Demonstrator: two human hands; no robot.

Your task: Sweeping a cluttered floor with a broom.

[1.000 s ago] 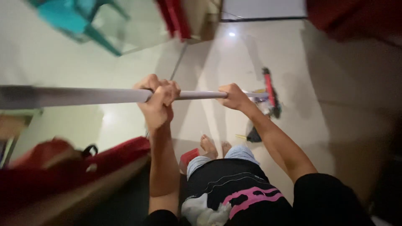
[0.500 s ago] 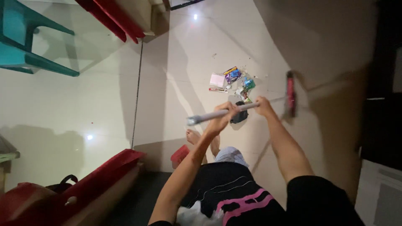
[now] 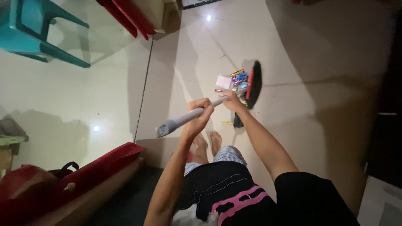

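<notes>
Broom handle [image 3: 188, 116], grey and slanting from its near end up to the red-and-black head [image 3: 252, 85] beside the litter pile [image 3: 233, 82], is gripped by left-hand fingers [image 3: 200, 109] and, nearer the head, right-hand fingers [image 3: 230, 99].

Litter [image 3: 233, 81] lies on the floor [image 3: 293, 62], left of the broom head [image 3: 254, 83].

Both hands [image 3: 215, 109] gripping broom handle [image 3: 184, 118], litter pile [image 3: 234, 80], floor [image 3: 104, 96]
</notes>
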